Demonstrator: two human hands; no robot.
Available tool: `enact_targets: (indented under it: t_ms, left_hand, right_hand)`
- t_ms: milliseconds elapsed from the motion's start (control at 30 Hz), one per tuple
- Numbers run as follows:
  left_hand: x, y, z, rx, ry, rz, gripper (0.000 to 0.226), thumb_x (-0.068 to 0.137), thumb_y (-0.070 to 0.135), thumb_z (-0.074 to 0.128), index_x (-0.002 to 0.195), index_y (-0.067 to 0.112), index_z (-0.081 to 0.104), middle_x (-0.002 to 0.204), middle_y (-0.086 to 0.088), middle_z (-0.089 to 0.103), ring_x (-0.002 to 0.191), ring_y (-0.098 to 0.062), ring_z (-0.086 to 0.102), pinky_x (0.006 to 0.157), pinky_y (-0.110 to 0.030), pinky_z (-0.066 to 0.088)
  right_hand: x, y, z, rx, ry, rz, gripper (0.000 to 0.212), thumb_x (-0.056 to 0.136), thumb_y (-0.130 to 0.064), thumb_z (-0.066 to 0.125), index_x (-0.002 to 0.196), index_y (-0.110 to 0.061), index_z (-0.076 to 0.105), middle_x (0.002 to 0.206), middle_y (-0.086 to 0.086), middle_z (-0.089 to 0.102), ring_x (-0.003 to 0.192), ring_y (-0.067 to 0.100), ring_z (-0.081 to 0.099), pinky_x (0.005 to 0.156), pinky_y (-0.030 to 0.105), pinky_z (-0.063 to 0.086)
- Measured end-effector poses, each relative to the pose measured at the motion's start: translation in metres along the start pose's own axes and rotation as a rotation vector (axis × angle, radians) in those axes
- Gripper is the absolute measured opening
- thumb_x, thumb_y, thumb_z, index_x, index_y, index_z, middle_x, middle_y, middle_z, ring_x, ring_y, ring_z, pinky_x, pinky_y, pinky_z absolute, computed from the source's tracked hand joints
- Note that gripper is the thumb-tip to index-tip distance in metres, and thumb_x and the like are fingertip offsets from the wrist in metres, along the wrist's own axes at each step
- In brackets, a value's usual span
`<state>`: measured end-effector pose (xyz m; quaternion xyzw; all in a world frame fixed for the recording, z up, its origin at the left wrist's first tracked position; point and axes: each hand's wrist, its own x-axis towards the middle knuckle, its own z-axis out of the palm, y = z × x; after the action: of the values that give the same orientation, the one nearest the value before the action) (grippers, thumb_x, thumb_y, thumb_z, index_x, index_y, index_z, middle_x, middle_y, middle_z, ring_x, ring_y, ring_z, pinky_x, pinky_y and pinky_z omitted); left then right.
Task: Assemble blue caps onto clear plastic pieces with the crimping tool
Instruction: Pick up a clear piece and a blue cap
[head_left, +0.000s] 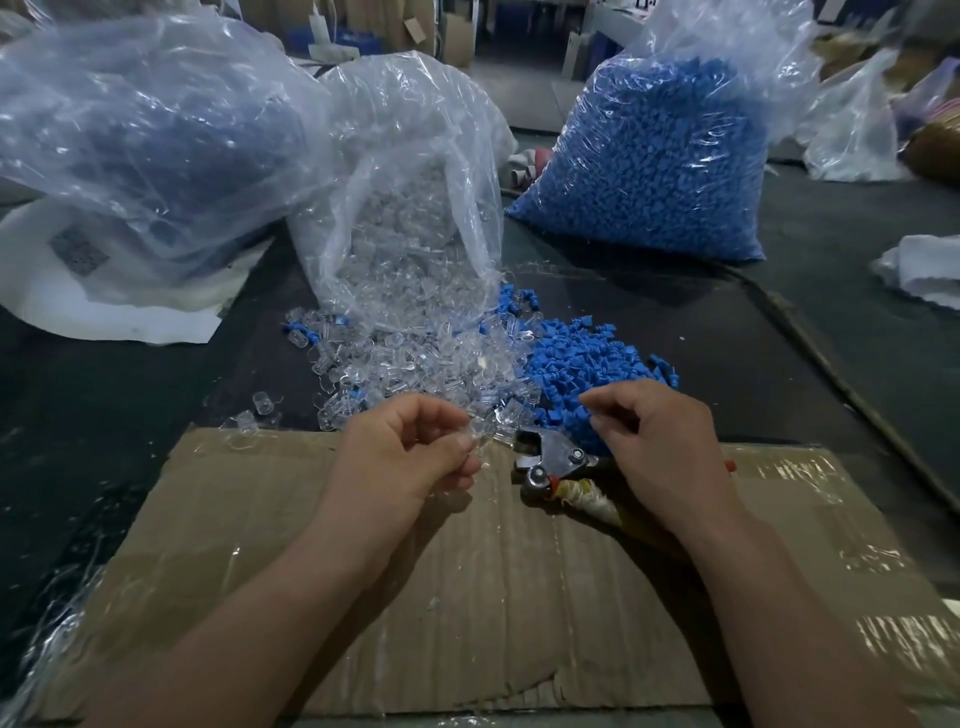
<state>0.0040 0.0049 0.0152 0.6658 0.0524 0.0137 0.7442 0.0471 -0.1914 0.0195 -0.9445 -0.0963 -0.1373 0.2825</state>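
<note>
Cardboard (467, 597), flattened and patched with shiny tape, lies on a dark table (104, 389) and makes the work surface. Behind it a pile of clear pieces (415, 364) spills from an open transparent bag (410, 208). Just beside it on the right lies a pile of blue caps (582, 358), and the two piles mix a little at their border. Farther back stands a full bag of blue caps (649, 166). On the left a big crumpled bag (145, 119) rests on a white sheet (78, 296); its dark blue content is hard to make out. A white cloth (919, 270) is cut off by the right edge. The room behind is dim and blurred.

The crimping tool (550, 462) lies on the cardboard between the hands, and its handles are partly hidden under the right hand (660, 447). The left hand (410, 457) has curled fingers and pinches one clear piece (475, 441). The right hand presses thumb against forefinger; if something is between them I cannot tell
</note>
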Motion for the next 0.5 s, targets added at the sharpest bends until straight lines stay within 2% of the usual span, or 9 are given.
enact_targets:
  t_ms: [67, 133, 200, 300, 400, 500]
  left_hand:
    - [0.0, -0.0001, 0.0, 0.004, -0.008, 0.01, 0.014, 0.078, -0.009, 0.062, 0.079, 0.005, 0.062, 0.061, -0.007, 0.064, 0.054, -0.015, 0.064, 0.052, -0.022, 0.054]
    - [-0.0003, -0.0003, 0.0001, 0.015, -0.016, 0.014, 0.014, 0.078, -0.008, 0.062, 0.08, 0.006, 0.062, 0.062, -0.007, 0.065, 0.055, -0.016, 0.064, 0.052, -0.023, 0.054]
    - [-0.001, -0.0003, 0.0001, 0.021, -0.019, 0.008, 0.014, 0.078, -0.007, 0.063, 0.08, 0.006, 0.063, 0.061, -0.007, 0.065, 0.055, -0.018, 0.063, 0.052, -0.025, 0.055]
    - [-0.0015, -0.001, 0.0006, 0.017, -0.012, -0.006, 0.015, 0.079, -0.007, 0.063, 0.079, 0.008, 0.063, 0.061, -0.007, 0.066, 0.056, -0.021, 0.063, 0.052, -0.032, 0.056]
    - [-0.0007, -0.0019, 0.0004, 0.017, -0.005, -0.007, 0.016, 0.079, -0.007, 0.063, 0.079, 0.009, 0.063, 0.061, -0.007, 0.066, 0.056, -0.021, 0.063, 0.053, -0.034, 0.056]
    - [-0.001, -0.0014, 0.0004, 0.02, -0.006, -0.002, 0.016, 0.079, -0.007, 0.062, 0.079, 0.008, 0.063, 0.061, -0.006, 0.066, 0.056, -0.022, 0.063, 0.053, -0.035, 0.056]
  right_hand:
    - [0.001, 0.0003, 0.0003, -0.039, -0.032, -0.012, 0.025, 0.085, -0.011, 0.063, 0.109, -0.018, 0.067, 0.089, -0.015, 0.051, 0.076, -0.005, 0.045, 0.073, 0.008, 0.034]
    - [0.0024, 0.0007, 0.0017, -0.073, -0.098, -0.01, 0.033, 0.085, -0.018, 0.063, 0.118, -0.021, 0.061, 0.092, -0.015, 0.045, 0.079, -0.001, 0.043, 0.079, 0.016, 0.034]
    - [0.0047, 0.0021, 0.0031, -0.092, -0.165, 0.006, 0.036, 0.086, -0.023, 0.061, 0.122, -0.022, 0.058, 0.095, -0.014, 0.043, 0.082, 0.001, 0.042, 0.081, 0.017, 0.033]
    - [0.0065, 0.0047, 0.0041, -0.099, -0.156, 0.022, 0.025, 0.086, -0.021, 0.062, 0.111, -0.022, 0.064, 0.09, -0.014, 0.045, 0.075, -0.001, 0.042, 0.074, 0.015, 0.032]
    - [0.0063, 0.0062, 0.0062, -0.101, -0.137, 0.028, 0.014, 0.088, -0.017, 0.059, 0.098, -0.02, 0.068, 0.09, -0.009, 0.053, 0.081, 0.002, 0.044, 0.076, 0.018, 0.034]
    - [0.0058, 0.0065, 0.0078, -0.105, -0.123, 0.017, 0.012, 0.089, -0.016, 0.057, 0.095, -0.021, 0.066, 0.082, -0.016, 0.044, 0.083, 0.004, 0.046, 0.074, 0.018, 0.032]
